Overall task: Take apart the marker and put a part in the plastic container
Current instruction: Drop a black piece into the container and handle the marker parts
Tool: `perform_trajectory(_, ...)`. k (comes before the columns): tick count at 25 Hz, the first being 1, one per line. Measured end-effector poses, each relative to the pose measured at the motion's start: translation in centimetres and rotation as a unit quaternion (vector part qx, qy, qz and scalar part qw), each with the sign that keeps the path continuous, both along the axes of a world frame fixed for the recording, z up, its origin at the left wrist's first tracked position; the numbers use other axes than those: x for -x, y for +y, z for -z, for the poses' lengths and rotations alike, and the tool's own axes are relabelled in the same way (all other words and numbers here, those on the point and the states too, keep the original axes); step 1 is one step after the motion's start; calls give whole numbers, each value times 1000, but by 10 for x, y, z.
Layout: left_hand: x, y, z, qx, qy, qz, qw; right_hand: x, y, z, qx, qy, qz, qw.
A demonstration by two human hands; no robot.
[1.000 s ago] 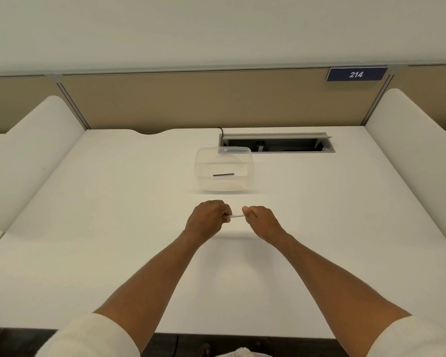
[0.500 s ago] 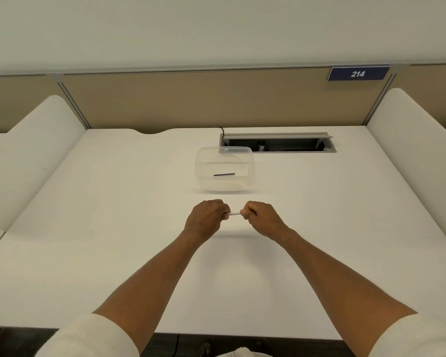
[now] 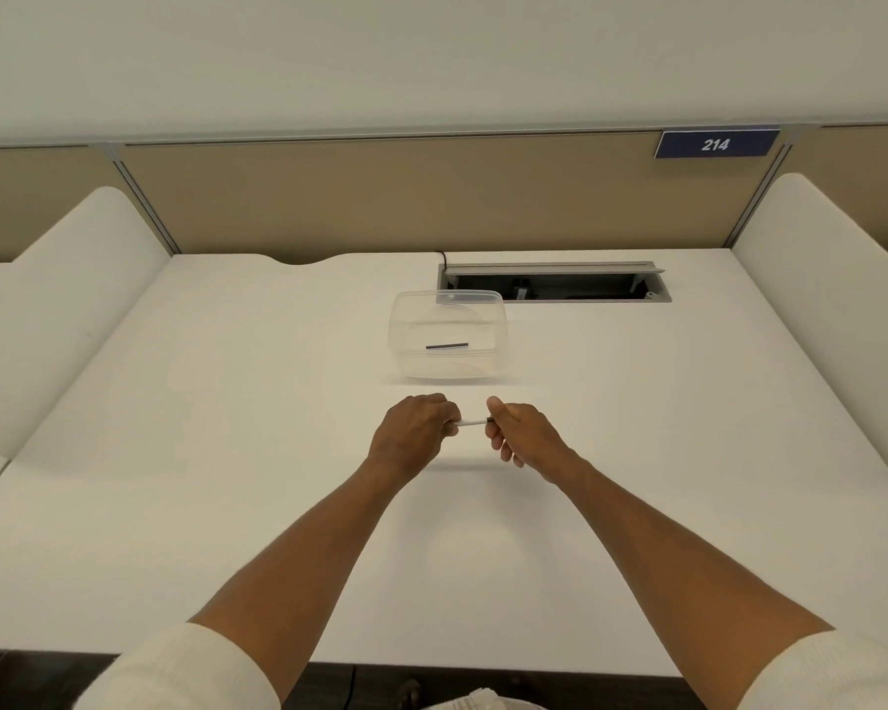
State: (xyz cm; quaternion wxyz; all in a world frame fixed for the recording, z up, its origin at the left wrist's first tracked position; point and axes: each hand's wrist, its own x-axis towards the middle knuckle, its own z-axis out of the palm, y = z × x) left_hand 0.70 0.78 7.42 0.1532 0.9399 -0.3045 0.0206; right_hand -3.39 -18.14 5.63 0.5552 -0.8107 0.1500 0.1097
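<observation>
A thin white marker (image 3: 471, 423) runs level between my two hands, a little above the white desk. My left hand (image 3: 412, 434) is closed around its left end. My right hand (image 3: 520, 437) pinches the right end, where a small dark piece shows at my fingertips. Most of the marker is hidden inside both fists. Beyond my hands stands a clear plastic container (image 3: 401, 330) with no lid on it. A short dark stick-like part (image 3: 446, 346) lies flat on its floor.
A recessed cable tray (image 3: 554, 282) with a raised grey flap opens in the desk behind the container. White curved dividers (image 3: 62, 310) flank the desk on both sides. A tan partition with a blue sign reading 214 (image 3: 716, 144) closes off the back.
My hands have drawn slightly apart, so a longer stretch of the white marker shows between them. A dark piece now shows at my right fingertips. The container has not moved.
</observation>
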Motion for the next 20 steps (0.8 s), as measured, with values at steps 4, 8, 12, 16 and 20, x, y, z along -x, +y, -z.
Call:
perform_trajectory(4, -1, 3, 0, 5, 1, -6, 1000, 3, -2, 2, -10, -57, -8, 998)
perform_trajectory(8, 1, 2, 2, 8, 0, -6, 1000, 0, 2, 2, 84, -68, -10, 994)
perform_trajectory(12, 0, 4, 1, 11, -5, -9, 1000, -1, 5, 1, 49, -42, 4, 998)
perform_trajectory(16, -1, 5, 0, 8, -11, -11, 1000, 1, 3, 1, 9, -56, 4, 998)
perform_trajectory(20, 2, 4, 1, 6, -7, -5, 1000, 4, 2, 1, 77, -96, -26, 992)
